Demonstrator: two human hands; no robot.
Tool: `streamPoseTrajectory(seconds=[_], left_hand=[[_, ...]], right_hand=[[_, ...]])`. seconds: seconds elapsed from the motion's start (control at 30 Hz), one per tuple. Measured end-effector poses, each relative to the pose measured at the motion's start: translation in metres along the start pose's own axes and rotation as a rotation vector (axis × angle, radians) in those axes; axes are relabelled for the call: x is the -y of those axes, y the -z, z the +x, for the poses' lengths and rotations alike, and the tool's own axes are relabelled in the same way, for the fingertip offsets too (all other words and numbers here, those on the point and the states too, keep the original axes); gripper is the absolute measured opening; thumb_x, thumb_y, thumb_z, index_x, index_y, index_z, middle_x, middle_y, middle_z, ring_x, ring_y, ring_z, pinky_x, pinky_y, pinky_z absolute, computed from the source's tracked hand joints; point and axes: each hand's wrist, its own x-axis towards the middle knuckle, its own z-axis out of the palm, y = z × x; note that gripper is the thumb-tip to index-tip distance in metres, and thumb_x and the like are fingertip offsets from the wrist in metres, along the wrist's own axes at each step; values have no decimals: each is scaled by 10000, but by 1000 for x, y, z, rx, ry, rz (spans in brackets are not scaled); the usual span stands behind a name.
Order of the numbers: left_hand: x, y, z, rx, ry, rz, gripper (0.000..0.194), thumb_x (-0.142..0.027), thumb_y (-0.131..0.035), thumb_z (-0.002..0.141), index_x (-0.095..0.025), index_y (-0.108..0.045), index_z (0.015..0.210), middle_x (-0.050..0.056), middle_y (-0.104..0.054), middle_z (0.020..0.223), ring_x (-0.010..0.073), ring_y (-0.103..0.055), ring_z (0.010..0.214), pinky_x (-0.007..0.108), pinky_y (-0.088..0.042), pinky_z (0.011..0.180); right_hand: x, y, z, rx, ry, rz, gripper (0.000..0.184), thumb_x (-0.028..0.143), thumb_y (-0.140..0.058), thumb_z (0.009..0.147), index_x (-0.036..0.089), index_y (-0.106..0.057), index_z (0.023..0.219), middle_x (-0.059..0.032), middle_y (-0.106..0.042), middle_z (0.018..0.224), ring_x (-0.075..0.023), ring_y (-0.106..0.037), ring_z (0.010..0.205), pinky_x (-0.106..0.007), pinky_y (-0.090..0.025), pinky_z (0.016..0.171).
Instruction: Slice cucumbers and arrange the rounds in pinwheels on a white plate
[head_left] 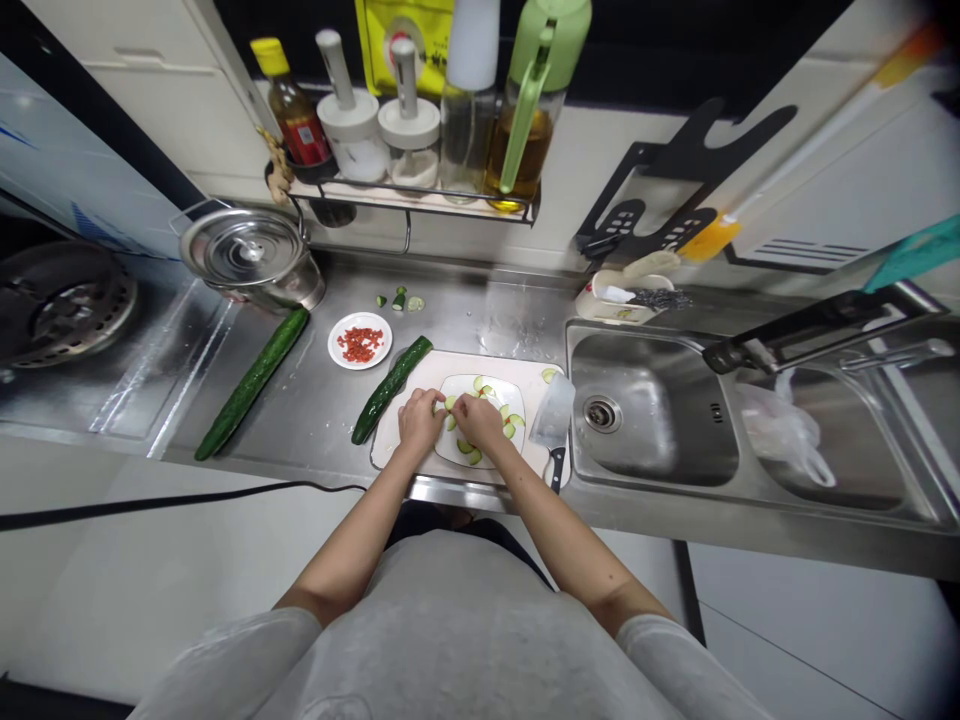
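Note:
My left hand (421, 420) is closed in a pinch at the left rim of a white square plate (491, 463), at a pale green cucumber slice (449, 403). Close beside it, my right hand (478, 422) reaches over the plate with its fingertips pinched together; whatever they hold is too small to make out. Several cucumber slices (469, 455) lie around the plate, some with small red bits by them. Under the plate is a white cutting board (390, 440). A cut cucumber (391, 390) rests across the board's left edge, and a cleaver (553, 412) lies on its right side.
A small plate of chopped red pieces (360, 342) and cucumber ends (400, 300) sit behind. At left are a whole cucumber (253, 382), a lidded steel pot (255, 255) and a stove burner (64, 300). A sink (652, 400) adjoins at right; a condiment rack (420, 200) hangs above.

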Motion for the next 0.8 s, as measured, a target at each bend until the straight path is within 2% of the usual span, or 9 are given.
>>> streamPoseTrajectory(seconds=[0.5,0.8], left_hand=[[-5,3,-1,32,3,1,191,-259,-628,802,-257,-627,993,31,-570,1013,198,-556,978,312,-380,828],[-3,6,-1,-12,-3,-74,165,-269,-638,788,-246,-640,951,24,-578,954,181,-572,911,296,-388,817]], right_hand=[[-1,-4,1,18,-21,-15,216,321,-448,912,211,-634,909,-38,-677,883,-172,-579,804,-242,-308,601],[-11,10,-4,-90,-69,130,184,299,-483,878,223,-642,932,-7,-662,791,-156,-555,746,-235,-289,585]])
